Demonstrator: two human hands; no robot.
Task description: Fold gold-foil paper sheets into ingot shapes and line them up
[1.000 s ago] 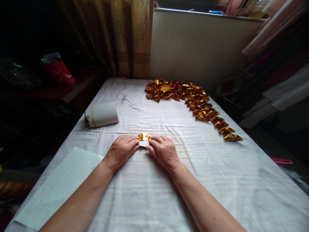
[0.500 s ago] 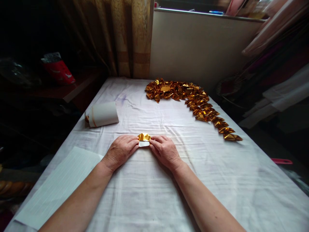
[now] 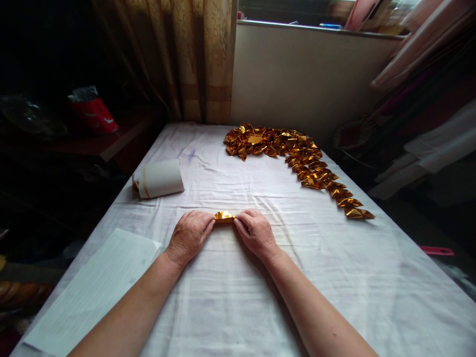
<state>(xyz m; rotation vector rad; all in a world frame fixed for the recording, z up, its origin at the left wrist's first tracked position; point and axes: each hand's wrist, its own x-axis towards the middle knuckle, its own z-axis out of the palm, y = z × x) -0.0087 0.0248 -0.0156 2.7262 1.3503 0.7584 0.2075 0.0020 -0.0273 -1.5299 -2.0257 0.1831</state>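
A small piece of folded gold foil paper (image 3: pixel 224 217) lies between my two hands at the middle of the white-covered table (image 3: pixel 238 297). My left hand (image 3: pixel 190 233) pinches its left end between thumb and fingers. At the opposite end my right hand (image 3: pixel 257 233) grips it the same way. Only gold shows on the piece, with a darker folded strip along its near edge. The fingertips hide both ends.
Many folded gold foil pieces (image 3: pixel 273 141) lie heaped at the far side, trailing toward the right edge. A pale roll with a band (image 3: pixel 162 178) rests at left. White paper sheets (image 3: pixel 96 287) lie under my left forearm. A red container (image 3: pixel 94 114) stands on a side shelf.
The near flap, which showed its white side, is folded up, so the piece is narrower and all gold. Both hands still hold its ends. The view has tilted slightly.
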